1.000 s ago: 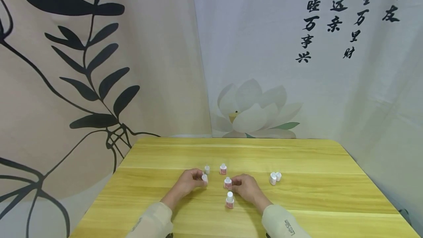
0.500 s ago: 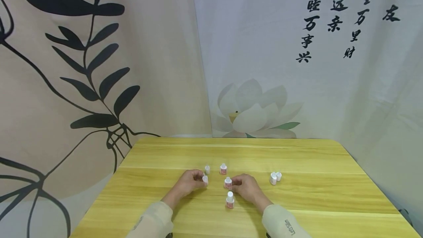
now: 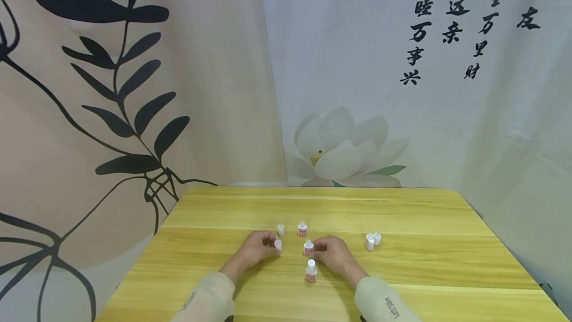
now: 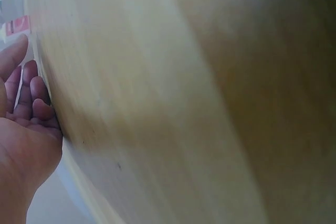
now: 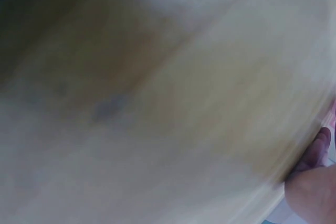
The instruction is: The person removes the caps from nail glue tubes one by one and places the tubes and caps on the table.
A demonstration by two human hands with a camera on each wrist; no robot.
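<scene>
Near the middle of the table, my left hand (image 3: 260, 244) pinches a small white cylindrical piece (image 3: 278, 245) between thumb and fingers. It now stands about upright. A similar white piece (image 3: 280, 230) is just behind it. My right hand (image 3: 331, 252) holds a small white bottle with a pink label (image 3: 308, 249) from its right side. Another pink-labelled bottle (image 3: 302, 229) stands behind that one, and a third bottle (image 3: 311, 275) with a taller white top stands nearer to me. In the left wrist view, pink labels (image 4: 19, 25) show beyond the fingers. The right wrist view catches only part of my right hand (image 5: 313, 174).
Two white pieces (image 3: 370, 241) stand close together to the right of my right hand. The wooden table (image 3: 420, 262) reaches back to a printed curtain (image 3: 223, 88) with dark leaves, a lotus and lettering.
The white piece in my left hand has shifted slightly toward me and tipped from slanted to nearly upright. My right hand and the bottles stay in place.
</scene>
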